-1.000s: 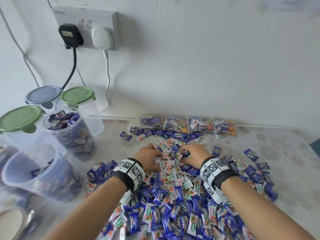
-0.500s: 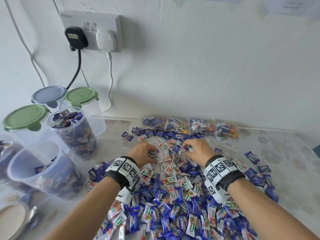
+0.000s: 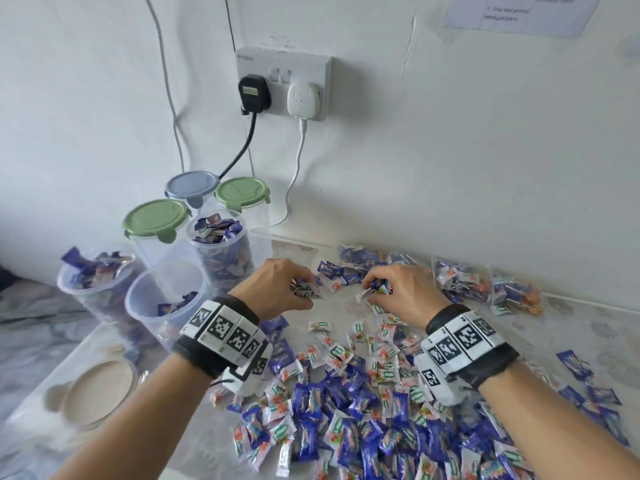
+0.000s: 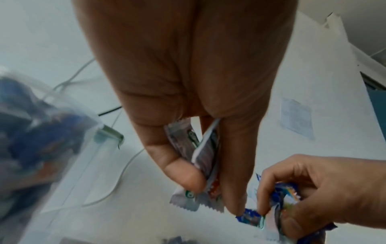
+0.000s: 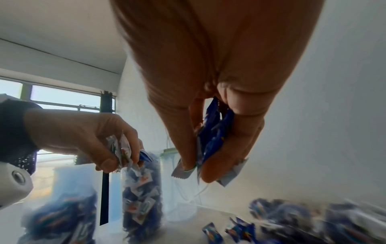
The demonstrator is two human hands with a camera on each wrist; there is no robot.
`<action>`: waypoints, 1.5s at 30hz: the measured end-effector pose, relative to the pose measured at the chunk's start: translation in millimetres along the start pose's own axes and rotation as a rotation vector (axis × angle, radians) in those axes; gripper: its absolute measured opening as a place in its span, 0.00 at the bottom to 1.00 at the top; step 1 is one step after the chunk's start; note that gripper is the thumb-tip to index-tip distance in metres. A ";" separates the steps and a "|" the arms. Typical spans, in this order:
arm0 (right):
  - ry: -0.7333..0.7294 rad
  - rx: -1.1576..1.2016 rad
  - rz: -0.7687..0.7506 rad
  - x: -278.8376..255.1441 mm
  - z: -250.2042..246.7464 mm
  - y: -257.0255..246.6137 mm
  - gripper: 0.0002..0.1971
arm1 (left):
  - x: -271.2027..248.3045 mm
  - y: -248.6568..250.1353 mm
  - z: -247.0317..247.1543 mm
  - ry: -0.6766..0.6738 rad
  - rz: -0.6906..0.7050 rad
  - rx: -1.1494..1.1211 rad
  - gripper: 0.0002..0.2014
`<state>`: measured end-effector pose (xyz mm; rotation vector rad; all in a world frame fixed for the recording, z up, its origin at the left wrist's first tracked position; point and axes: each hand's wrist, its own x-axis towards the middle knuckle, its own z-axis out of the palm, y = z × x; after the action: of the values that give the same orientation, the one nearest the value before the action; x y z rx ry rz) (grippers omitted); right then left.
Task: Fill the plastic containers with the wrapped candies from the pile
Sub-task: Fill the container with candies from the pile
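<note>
Containers (image 3: pixel 162 303) stand at the table's (image 3: pixel 588 327) left, the candy pile (image 3: pixel 363 410) spreads to their right, bagged candies (image 3: pixel 485 282) lie behind it by the wall.

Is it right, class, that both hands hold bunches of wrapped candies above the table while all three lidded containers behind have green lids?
Not quite. Two lids are green; the third lid is grey-blue, as the head view shows. The rest stands: the left hand and right hand each hold wrapped candies above the table.
</note>
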<state>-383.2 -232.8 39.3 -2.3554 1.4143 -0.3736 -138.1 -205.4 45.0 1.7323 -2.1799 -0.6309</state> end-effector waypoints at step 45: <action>-0.088 0.151 -0.343 76.9 31.3 -140.7 0.05 | -124.0 -111.7 -59.7 0.396 -0.175 0.013 0.35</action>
<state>-223.9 -235.0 75.9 -2.4527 0.9070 -0.4443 14.4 -115.1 46.2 1.8805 -1.7809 -0.2787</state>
